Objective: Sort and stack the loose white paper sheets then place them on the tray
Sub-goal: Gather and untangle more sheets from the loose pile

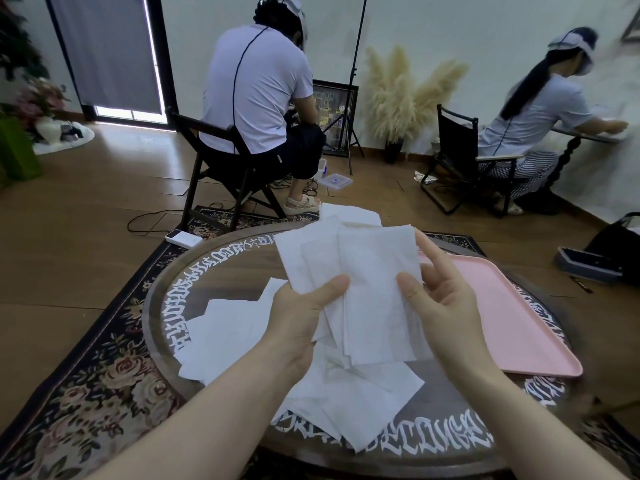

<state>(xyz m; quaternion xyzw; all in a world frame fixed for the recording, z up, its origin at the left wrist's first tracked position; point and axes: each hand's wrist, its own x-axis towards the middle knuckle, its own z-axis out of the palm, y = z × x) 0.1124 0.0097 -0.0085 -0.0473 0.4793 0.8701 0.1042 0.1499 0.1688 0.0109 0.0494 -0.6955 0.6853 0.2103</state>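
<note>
White paper sheets, several fanned and overlapping, are held up as a bunch [360, 289] above a round dark wooden table [450, 386] ringed with white ornamental lettering. The bunch is gripped at its lower left by the left hand [304, 317], whose thumb is pressed across the front of the paper while the other fingers are curled behind it. The right edge of the same bunch is pinched by the right hand [446, 306], with the thumb on the front and the fingers extended behind the sheets. More loose sheets [228, 334] are spread on the table to the left of the hands, a further pile [353, 407] lies on the table below the held bunch, and a few sheets [349, 214] are seen at the table's far edge. A pink tray [512, 320] is set on the right side of the table, just beside the right hand, with no paper visible on it. A floral rug [104, 375] is laid under the table on a wooden floor. Farther back, two people in white shirts are seated on dark folding chairs, facing away, one at the centre [259, 91] and one at the right [540, 109]. Dried pampas grass [401, 95] is stood in a vase against the wall between them.
</note>
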